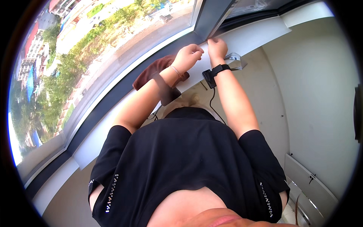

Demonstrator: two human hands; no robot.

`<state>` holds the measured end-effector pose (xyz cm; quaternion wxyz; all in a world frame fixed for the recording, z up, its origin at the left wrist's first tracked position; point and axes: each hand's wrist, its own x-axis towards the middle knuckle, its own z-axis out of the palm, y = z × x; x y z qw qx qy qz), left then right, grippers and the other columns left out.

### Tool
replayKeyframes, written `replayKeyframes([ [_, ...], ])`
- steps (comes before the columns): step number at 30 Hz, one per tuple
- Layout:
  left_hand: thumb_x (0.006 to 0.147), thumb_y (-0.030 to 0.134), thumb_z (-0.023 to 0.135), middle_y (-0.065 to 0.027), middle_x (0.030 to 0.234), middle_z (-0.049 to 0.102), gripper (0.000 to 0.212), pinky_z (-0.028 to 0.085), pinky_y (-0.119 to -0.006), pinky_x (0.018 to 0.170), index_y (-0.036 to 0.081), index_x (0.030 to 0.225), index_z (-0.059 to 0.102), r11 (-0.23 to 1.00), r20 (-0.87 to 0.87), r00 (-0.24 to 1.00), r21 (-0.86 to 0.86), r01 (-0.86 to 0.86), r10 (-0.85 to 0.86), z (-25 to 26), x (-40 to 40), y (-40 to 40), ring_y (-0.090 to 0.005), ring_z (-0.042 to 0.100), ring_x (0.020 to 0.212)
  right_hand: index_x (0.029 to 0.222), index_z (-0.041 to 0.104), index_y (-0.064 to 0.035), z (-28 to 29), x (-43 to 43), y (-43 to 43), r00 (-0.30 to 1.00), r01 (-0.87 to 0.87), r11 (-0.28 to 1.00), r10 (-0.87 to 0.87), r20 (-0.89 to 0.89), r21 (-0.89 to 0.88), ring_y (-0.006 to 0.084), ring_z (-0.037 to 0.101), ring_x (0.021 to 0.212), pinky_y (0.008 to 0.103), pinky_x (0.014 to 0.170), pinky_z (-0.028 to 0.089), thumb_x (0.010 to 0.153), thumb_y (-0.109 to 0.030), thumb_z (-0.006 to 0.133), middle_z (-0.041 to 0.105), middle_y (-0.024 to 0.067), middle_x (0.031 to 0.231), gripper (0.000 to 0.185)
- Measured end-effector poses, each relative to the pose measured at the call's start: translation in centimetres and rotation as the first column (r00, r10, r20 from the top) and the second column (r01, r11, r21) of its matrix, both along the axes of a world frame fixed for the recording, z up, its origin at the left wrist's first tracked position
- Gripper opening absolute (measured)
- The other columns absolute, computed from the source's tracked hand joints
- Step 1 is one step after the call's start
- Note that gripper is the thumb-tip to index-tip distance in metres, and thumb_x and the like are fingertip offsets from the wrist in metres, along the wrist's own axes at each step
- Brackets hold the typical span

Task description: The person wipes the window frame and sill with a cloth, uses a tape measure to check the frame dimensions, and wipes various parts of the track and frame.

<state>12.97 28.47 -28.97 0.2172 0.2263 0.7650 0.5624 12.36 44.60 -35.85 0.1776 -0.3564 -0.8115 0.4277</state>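
Note:
My left hand point(188, 58) hovers over the white window sill point(195, 71), its fingers curled, beside a bunched brown cloth point(154, 69). The cloth lies on the sill against the dark window frame point(167, 45), partly behind my left forearm. My right hand point(217, 48) is curled at the foot of the grey upright post point(211, 20), where frame and sill meet. Whether either hand holds something small is hidden by the fingers. Close to my right wrist, a pale looped strip point(235, 61) bearing writing sits at the sill's edge.
A black device point(210, 79) is strapped to my right wrist, its cable point(212, 99) hanging down. Another dark device point(170, 95) is on my left wrist. Window glass point(93, 56) rises at left, a pale wall point(309, 85) at right. A white panel point(307, 173) stands at lower right.

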Motion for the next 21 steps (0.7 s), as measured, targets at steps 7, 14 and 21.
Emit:
replayKeyframes([
  [7,0.086,0.015,0.056,-0.0070,0.095,0.061,0.023,0.048,-0.031,0.072,0.003,0.104,0.058,0.955,0.684,0.708,0.055,-0.292,0.177,-2.0,-1.5,3.4,-0.0190,0.060,0.088,0.093,0.065,0.0008,0.7,0.3,0.5,0.994,-0.089,0.995,0.091,0.059,-0.036,0.0351,0.064,0.085,0.0431,0.076,0.049,0.072,-0.025,0.062,0.067,0.0197,0.091,0.034],
  [14,0.087,0.020,0.057,-0.0070,0.094,0.061,0.027,0.049,-0.033,0.072,0.003,0.108,0.057,0.934,0.764,0.615,0.045,-0.354,0.196,-2.9,-1.5,4.0,-0.0206,0.061,0.088,0.089,0.066,0.0025,0.0,0.9,0.8,0.994,-0.093,0.992,0.088,-0.058,-0.091,0.0165,0.062,0.056,0.0305,0.056,0.049,0.077,-0.015,0.062,0.068,0.0110,0.074,0.022],
  [21,0.085,0.018,0.056,-0.0042,0.094,0.059,0.029,0.048,-0.032,0.071,0.003,0.110,0.057,0.946,0.702,0.689,0.068,-0.318,0.181,-3.1,0.0,4.8,-0.0175,0.059,0.085,0.088,0.069,0.0039,-2.9,0.1,2.0,0.991,-0.097,0.993,0.090,-0.096,-0.066,0.0148,0.058,0.054,0.0308,0.055,0.048,0.078,-0.016,0.065,0.068,0.0101,0.074,0.022],
])
